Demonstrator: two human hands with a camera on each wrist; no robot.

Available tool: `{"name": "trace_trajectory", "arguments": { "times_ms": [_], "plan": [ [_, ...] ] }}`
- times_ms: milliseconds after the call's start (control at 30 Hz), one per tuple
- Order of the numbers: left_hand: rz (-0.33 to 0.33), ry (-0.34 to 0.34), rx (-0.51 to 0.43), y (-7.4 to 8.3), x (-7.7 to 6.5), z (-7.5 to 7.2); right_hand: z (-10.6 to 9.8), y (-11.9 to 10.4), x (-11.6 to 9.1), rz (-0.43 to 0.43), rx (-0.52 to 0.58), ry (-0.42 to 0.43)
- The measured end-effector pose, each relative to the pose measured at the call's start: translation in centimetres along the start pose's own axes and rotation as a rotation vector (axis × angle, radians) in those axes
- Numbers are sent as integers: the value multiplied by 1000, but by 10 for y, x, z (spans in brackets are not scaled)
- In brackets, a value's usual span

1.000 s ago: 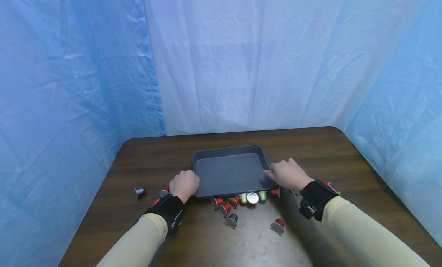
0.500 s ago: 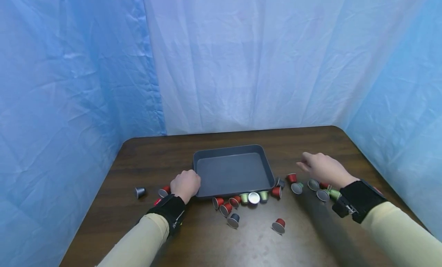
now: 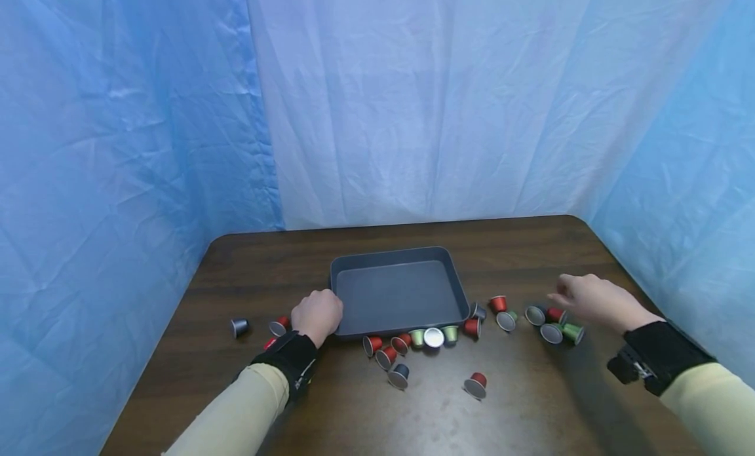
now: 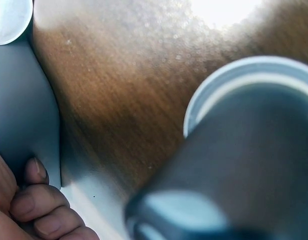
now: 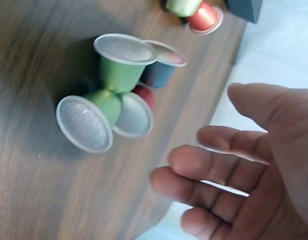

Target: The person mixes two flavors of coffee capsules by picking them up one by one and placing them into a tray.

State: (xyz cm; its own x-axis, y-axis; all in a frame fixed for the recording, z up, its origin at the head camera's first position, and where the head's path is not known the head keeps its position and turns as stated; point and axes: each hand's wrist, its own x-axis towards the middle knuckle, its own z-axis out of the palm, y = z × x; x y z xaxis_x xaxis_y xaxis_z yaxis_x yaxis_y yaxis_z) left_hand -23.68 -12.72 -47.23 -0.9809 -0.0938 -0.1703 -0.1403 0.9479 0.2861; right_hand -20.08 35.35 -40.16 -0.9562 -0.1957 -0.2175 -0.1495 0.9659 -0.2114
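Gray tray [image 3: 401, 295] lies flat, mixed-col pods [image 3: 433, 338] nr it.

Wears a long, pale yellow left sleeve [image 3: 238, 410] and a matching right sleeve [image 3: 716, 403]. Has a broad black left wristband [image 3: 290, 359] and a similar right wristband [image 3: 669, 354], strapped beyond the cuffs [image 3: 274, 380]. Bears a small, blocky black box [image 3: 622, 366] with silvery metal fittings [image 3: 644, 371] on the right wristband. Shows short fingernails [image 4: 24, 204] on the left hand [image 3: 317, 315].
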Motion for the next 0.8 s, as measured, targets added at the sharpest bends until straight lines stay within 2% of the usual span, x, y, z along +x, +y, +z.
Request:
{"name": "trace_trajectory", "arguments": {
  "times_ms": [167, 300, 433, 800],
  "plan": [
    [-16, -19, -2, 0, 1, 0, 5, 11, 2, 19, -29, -72],
    [-16, -33, -4, -1, 0, 1, 13, 15, 3, 44, -51, -92],
    [-10, -32, -6, -1, -1, 1, 20, 16, 4, 58, -73, -86],
    [-19, -33, -17, -1, -1, 0, 35, 19, 13, -2, -96, -37]
  ]
}}
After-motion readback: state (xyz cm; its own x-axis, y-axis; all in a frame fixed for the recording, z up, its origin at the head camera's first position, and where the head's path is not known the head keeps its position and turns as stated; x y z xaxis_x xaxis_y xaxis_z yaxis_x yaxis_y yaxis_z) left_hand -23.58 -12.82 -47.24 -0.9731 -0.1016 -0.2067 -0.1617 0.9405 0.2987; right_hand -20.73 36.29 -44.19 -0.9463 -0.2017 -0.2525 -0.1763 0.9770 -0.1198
